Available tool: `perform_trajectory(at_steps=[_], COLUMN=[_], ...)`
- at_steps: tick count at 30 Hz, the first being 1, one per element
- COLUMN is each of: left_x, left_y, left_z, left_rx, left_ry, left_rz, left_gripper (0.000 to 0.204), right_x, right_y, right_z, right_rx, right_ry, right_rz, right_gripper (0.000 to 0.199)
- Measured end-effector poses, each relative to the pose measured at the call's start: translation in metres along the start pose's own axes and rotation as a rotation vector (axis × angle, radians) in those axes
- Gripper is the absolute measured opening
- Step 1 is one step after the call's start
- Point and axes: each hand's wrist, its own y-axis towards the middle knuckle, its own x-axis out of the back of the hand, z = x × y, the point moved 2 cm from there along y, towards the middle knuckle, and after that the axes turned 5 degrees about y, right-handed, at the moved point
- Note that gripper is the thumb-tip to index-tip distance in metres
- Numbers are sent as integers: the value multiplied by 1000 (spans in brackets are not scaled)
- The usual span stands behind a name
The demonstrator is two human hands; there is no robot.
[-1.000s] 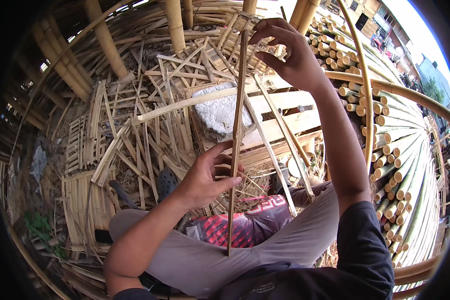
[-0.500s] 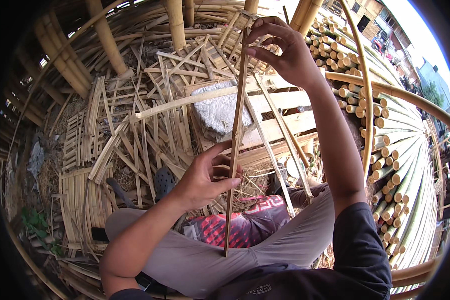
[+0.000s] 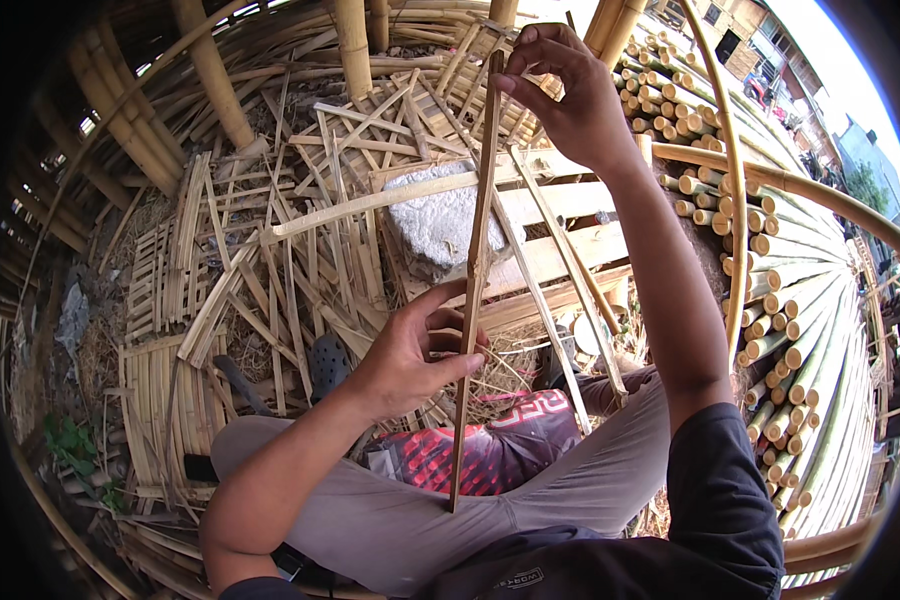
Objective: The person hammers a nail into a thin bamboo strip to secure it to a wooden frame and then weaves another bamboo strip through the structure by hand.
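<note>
A long narrow bamboo strip (image 3: 477, 240) stands nearly upright in front of me, its lower end against my grey trousers. Around its lower middle, my left hand (image 3: 405, 362) is closed, with the thumb on the near side and the fingers curled behind. At the top end, my right hand (image 3: 560, 90) pinches the strip's edge between thumb and fingertips. Behind the strip lies a pale grey stone block (image 3: 432, 220) on wooden boards (image 3: 560, 255). Another light bamboo strip (image 3: 370, 203) crosses over the block.
Split bamboo slats (image 3: 300, 270) litter the ground ahead and left, beside a slatted panel (image 3: 170, 410). Bamboo posts (image 3: 353, 50) rise at the back. Stacked bamboo poles (image 3: 800, 340) fill the right, behind a bent pole (image 3: 735, 200). A red and dark printed cloth (image 3: 470, 455) lies between my legs.
My right hand has shifted slightly up along the strip, its thumb now nearer the top end. The strip leans a touch further right at the top. My left hand stays almost still.
</note>
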Motion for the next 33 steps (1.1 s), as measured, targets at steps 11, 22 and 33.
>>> perform_trajectory(at_steps=[11,22,33], left_x=[-1,4,47], left_y=[-2,-3,-3], left_z=[-1,3,-32], left_rx=[-1,-85,-283], left_ry=[-1,-91,-51], left_rz=[38,12,-266], left_gripper=[74,57,55], right_x=[8,29,-71], right_y=[8,-8,-205], right_z=[-9,19,102], right_rx=[-83,-285,-911], right_ry=[256,-72,930], right_rz=[-161,-446,564], right_gripper=[12,26,42])
